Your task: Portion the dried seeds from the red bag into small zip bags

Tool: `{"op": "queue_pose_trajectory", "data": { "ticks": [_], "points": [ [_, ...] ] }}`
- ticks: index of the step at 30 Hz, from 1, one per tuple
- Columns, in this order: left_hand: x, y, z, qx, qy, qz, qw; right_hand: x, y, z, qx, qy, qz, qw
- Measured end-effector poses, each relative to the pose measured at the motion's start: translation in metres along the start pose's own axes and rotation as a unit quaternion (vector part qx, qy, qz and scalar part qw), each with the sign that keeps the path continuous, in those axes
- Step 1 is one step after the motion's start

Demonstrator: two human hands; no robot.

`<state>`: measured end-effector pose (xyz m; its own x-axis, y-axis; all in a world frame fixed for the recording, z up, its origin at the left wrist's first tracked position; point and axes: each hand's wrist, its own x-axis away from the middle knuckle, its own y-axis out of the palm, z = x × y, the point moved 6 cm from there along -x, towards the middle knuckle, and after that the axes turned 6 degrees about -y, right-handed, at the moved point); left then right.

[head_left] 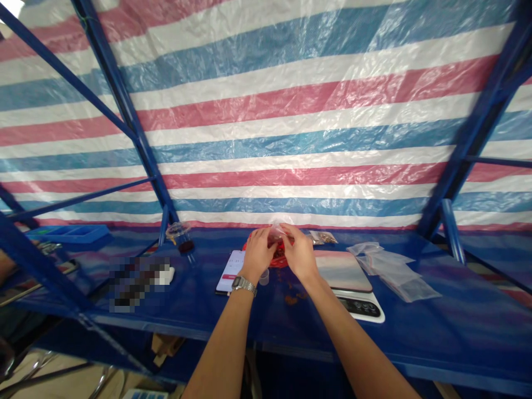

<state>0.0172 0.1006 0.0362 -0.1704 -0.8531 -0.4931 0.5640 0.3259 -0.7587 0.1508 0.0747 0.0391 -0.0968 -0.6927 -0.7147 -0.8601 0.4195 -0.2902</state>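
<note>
In the middle of the blue table my left hand (pixel 258 252) and my right hand (pixel 300 252) pinch a clear plastic bag (pixel 279 227) between their fingers. Both hands are close together, with the bag's top showing above the fingertips. Just under them lies a red basket (pixel 279 262) with small brown pieces in it, partly covered by my hands. A small clear cup (pixel 264 278) stands beside my left wrist. Brown crumbs (pixel 291 300) are scattered on the table between my forearms.
Left of my hands lies a phone (pixel 231 272); to the right sits a kitchen scale (pixel 361 307). Flat clear bags (pixel 394 272) lie beyond it, a filled bag (pixel 324 238) behind. A cup of dark liquid (pixel 184 244) and blue tray (pixel 70 234) are left. Blue posts (pixel 141 144) frame the table.
</note>
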Motion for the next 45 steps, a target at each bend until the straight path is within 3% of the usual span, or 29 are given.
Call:
{"op": "queue_pose_trajectory", "data": {
  "ticks": [9,16,26,30,34,39,45],
  "points": [
    [-0.002,0.004,-0.002,-0.005,-0.008,-0.001,1.000,0.000,-0.012,-0.015,0.046,-0.043,0.033,0.997],
    [-0.001,0.003,-0.001,-0.009,-0.028,0.022,0.999,-0.001,-0.005,-0.012,0.039,-0.052,-0.008,0.998],
    [-0.001,-0.003,0.001,-0.015,-0.014,0.031,0.999,0.002,-0.008,0.001,0.035,0.027,0.019,0.999],
    [-0.003,-0.009,0.004,0.016,-0.004,0.046,0.999,0.004,-0.021,0.004,0.069,0.063,0.028,0.995],
    [0.001,-0.018,0.029,0.077,0.033,0.081,0.993,0.002,-0.055,0.008,0.093,0.091,0.052,0.990],
    [0.016,-0.027,0.075,0.117,0.096,0.074,0.986,0.004,-0.136,0.037,0.158,0.132,0.111,0.972],
    [0.023,-0.027,0.082,0.097,0.089,0.074,0.989,0.034,-0.239,0.083,0.319,0.256,0.191,0.892]
  ]
}}
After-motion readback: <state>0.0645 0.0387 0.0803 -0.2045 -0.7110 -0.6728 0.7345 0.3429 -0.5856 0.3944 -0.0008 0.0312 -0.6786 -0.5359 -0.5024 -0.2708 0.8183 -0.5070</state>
